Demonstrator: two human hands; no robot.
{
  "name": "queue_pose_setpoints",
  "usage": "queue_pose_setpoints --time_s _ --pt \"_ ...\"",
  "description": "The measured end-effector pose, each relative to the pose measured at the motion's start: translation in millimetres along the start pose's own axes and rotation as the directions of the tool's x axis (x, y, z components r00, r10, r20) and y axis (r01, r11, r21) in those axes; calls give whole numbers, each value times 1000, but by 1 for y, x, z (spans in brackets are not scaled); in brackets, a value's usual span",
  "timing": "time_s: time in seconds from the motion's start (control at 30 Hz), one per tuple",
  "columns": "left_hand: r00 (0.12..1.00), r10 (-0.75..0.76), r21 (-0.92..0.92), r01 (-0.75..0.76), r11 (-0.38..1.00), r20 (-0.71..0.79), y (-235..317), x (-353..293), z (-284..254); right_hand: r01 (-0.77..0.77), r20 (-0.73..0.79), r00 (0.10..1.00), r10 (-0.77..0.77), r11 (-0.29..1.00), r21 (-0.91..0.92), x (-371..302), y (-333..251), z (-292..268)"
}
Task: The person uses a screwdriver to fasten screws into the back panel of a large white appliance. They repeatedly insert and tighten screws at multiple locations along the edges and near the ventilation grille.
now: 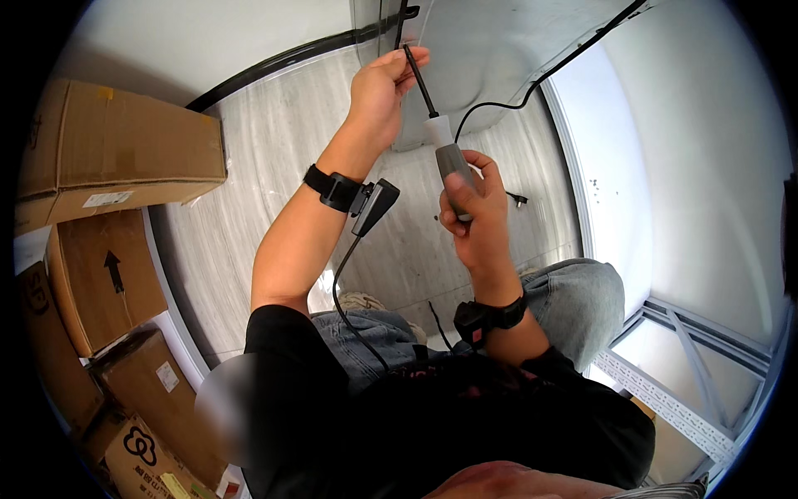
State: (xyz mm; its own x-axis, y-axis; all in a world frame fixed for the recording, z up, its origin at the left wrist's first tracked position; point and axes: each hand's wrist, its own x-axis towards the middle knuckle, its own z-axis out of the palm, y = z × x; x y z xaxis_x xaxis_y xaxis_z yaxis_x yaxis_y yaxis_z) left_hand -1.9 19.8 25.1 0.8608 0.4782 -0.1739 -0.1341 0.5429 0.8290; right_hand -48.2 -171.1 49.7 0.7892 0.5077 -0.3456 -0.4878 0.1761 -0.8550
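Observation:
My right hand is wrapped round the grey handle of a screwdriver with a pale collar and a long dark shaft. The shaft slants up and left toward a grey metal panel. Close to the panel's left edge, my left hand has its fingers bent together around the shaft's tip. What those fingertips pinch there is too small to make out, and so is where the tip rests. A black strap with a cabled device sits on my left wrist, and another black band on my right.
Cardboard boxes are stacked at the left. A black cable runs along the panel's right side, and a small plug lies on the pale floor. White metal framing stands at the lower right, beside my bent knee.

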Motion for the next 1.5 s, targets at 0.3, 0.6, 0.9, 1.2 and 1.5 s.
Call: queue_pose_setpoints --time_s 0.3,0.6,0.9,1.2,1.5 --pt "1000 8 -5 -8 1000 -20 1 -2 2 -125 -12 992 128 982 139 -3 -10 7" --pt "1000 17 21 -16 1000 -23 -1 -1 3 -69 -72 994 86 974 218 -3 -12 7" --pt "999 26 24 -25 999 -20 -1 -1 5 -54 -46 998 51 995 -79 1 -4 3" --pt "999 25 24 -25 999 -21 0 -1 7 31 84 996 -23 996 -89 2 -4 -6" --pt "999 15 21 -14 1000 -44 -3 1 6 -51 84 996 38 985 168 0 -8 -6"
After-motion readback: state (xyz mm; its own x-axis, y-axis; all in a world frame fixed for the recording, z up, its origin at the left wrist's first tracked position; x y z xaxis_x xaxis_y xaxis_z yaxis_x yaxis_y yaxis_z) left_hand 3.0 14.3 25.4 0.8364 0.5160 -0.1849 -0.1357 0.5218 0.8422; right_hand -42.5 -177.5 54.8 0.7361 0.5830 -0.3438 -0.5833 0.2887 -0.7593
